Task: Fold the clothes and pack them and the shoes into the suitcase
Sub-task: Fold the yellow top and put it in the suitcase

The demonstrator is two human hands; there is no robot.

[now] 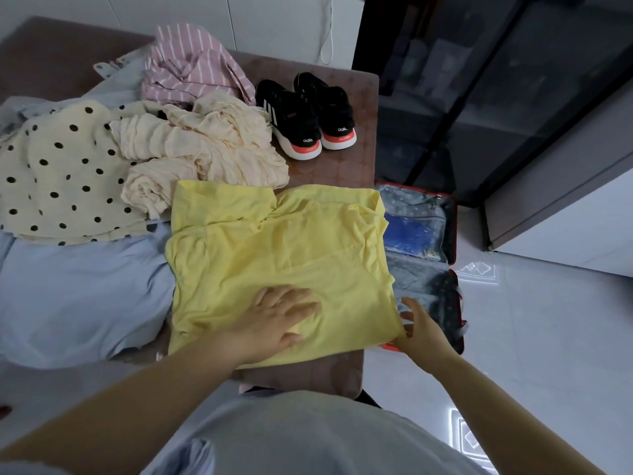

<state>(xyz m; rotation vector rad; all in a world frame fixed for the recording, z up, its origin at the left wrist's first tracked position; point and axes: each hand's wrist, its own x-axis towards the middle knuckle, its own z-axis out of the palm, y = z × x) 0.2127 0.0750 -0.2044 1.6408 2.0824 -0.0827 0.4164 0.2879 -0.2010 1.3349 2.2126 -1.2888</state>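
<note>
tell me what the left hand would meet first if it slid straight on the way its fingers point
The left hand would cross more yellow shirt, then likely pass its right edge above the open suitcase, which seems lower.

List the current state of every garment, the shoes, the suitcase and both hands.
yellow shirt: flat on the table, partly folded
left hand: flat, pressing the shirt
right hand: seems to pinch the shirt's right edge
polka-dot garment: unfolded, heaped
cream garment: crumpled
pink striped garment: crumpled
light blue garment: unfolded
shoes: paired, upright, unpacked
suitcase: open beside the table
</note>
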